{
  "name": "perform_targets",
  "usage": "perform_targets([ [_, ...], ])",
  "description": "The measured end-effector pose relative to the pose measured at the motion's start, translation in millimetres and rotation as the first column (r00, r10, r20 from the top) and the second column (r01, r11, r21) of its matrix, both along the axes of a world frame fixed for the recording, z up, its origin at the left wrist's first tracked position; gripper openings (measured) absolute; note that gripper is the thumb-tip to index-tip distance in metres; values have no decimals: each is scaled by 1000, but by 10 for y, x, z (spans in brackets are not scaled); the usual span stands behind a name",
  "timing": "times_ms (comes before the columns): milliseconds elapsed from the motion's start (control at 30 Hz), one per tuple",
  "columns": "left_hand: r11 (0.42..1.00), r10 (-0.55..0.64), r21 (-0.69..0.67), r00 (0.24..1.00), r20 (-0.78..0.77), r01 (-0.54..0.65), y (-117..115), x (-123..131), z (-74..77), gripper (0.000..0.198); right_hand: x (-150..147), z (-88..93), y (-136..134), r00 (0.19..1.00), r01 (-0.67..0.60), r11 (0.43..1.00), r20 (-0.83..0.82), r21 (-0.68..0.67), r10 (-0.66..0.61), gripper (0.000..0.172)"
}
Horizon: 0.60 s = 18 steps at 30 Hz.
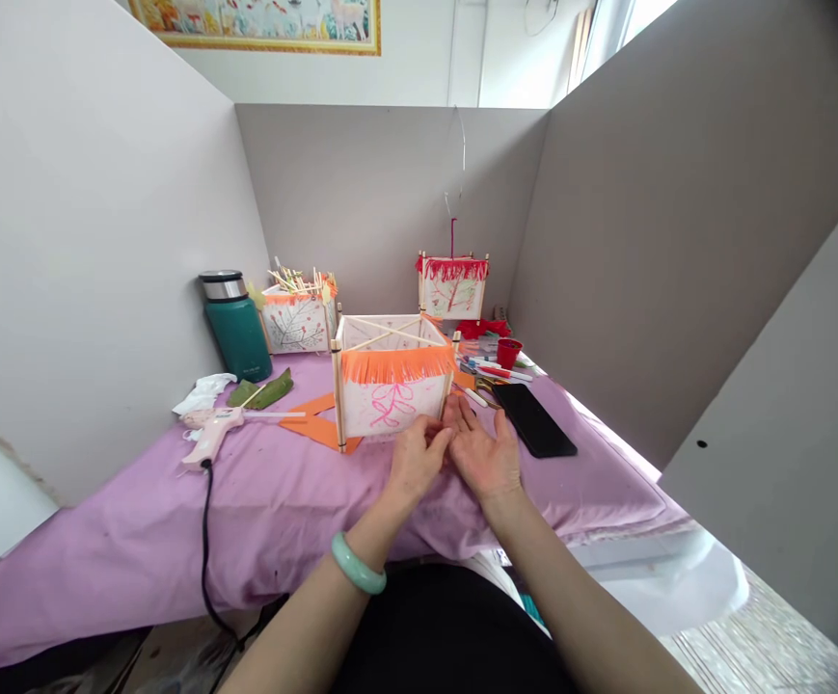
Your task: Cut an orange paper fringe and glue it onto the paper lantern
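A paper lantern with a wooden-stick frame, orange fringe and a pink drawing stands upright in front of me. Close to its lower right corner, my left hand has thumb and forefinger pinched together; anything between them is too small to make out. Beside it my right hand lies palm up, fingers stretched out, with nothing visible on the palm. The left fingertips are at the edge of the right hand's fingers. Orange paper lies partly under the lantern's left side.
To the left are a pink glue gun, a green leaf and a teal bottle. A black phone, scissors and a red cup lie right. Behind stand a stick-filled lantern and a hanging red-fringed lantern.
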<state>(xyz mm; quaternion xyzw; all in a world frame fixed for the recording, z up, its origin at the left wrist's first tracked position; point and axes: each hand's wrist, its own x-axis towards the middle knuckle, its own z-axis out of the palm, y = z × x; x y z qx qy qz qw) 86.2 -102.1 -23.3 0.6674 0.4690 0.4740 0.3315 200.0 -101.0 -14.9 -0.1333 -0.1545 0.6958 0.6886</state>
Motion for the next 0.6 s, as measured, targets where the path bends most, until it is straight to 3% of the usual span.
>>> perform_targets([
  [167,999,44,11,998,-44,-43,17,2,-40,19,-13,-48,8,989,-60,997,-141,-56,51,39],
  [433,995,68,-68,995,-79,-74,7,13,-24,17,-62,-58,2,998,18,999,-62,-46,-21,30],
  [600,987,160,58,963,-216,-151,-13,12,-9,16,-77,-86,41,999,37,997,-12,-61,-38,27],
])
